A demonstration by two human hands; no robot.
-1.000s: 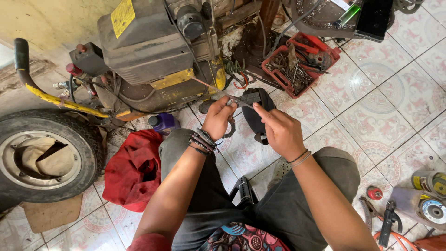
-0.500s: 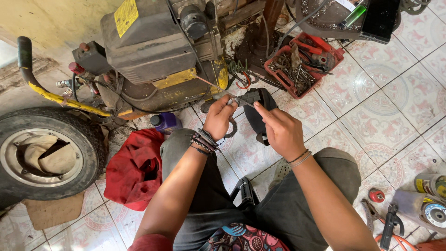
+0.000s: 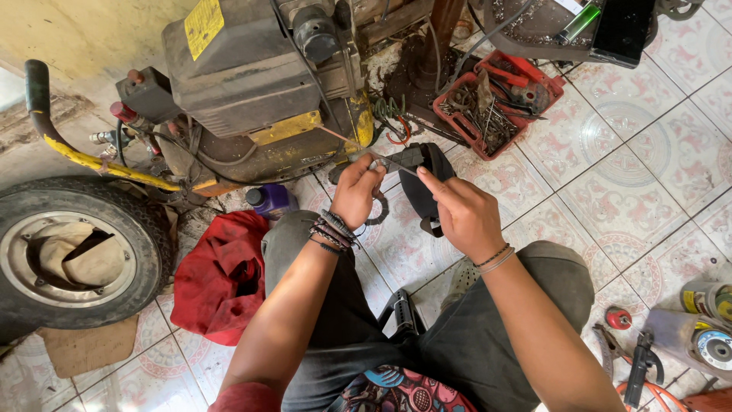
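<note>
Both hands point(image 3: 412, 198) on black part point(image 3: 427, 179)

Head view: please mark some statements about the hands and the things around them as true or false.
1. Both hands, left hand and right hand, are on a black part. True.
2. The red tool tray lies at the person's left side. False: it lies ahead, towards the right.
3. A red cloth lies on the tiled floor beside the left leg. True.
4. The tyre stands upright against the wall. False: it lies flat on the floor.
5. The left wrist carries dark bracelets. True.
</note>
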